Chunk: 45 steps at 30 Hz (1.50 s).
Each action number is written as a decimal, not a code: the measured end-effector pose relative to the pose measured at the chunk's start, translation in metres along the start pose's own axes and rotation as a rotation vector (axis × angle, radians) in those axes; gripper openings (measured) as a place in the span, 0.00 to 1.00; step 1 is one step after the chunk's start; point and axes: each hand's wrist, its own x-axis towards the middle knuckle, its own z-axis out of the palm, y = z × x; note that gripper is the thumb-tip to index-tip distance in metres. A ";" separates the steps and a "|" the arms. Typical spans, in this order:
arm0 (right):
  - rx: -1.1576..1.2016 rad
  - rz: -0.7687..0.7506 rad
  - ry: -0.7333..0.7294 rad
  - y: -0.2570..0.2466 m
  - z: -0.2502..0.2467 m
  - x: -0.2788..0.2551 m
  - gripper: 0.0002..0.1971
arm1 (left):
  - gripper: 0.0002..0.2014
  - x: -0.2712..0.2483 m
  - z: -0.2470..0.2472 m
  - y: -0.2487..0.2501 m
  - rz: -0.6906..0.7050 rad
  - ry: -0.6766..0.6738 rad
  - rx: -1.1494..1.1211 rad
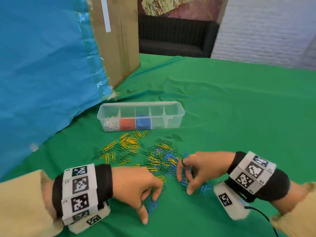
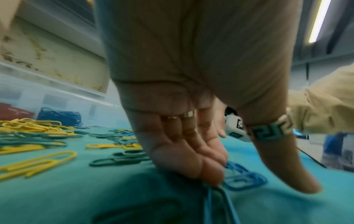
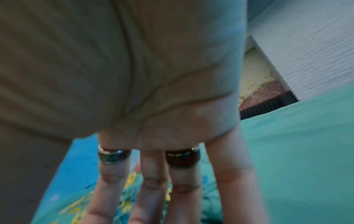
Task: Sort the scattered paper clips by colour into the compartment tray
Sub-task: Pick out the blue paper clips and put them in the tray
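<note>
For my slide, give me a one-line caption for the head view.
Both hands gather blue paper clips on the green cloth; the compartment tray already holds white, red and blue.

cardboard box point(image 1: 118, 40) behind tray point(image 1: 177, 109); right open

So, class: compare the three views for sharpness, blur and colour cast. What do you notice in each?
Head view: mostly sharp, the compartment tray crisp. Left wrist view: the left hand is fairly clear, the yellow clips soft, the cloth tinted teal. Right wrist view: the right hand is heavily blurred and fills most of the picture.
</note>
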 end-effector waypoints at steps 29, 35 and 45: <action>-0.132 0.069 0.119 0.024 0.007 -0.019 0.14 | 0.12 0.001 -0.012 -0.002 -0.108 0.141 -0.263; -0.199 0.104 0.162 0.016 0.013 -0.021 0.13 | 0.15 0.005 0.001 0.013 -0.128 0.110 -0.025; -0.165 0.058 0.192 0.017 0.017 -0.017 0.05 | 0.07 0.014 0.009 0.016 -0.166 0.185 0.077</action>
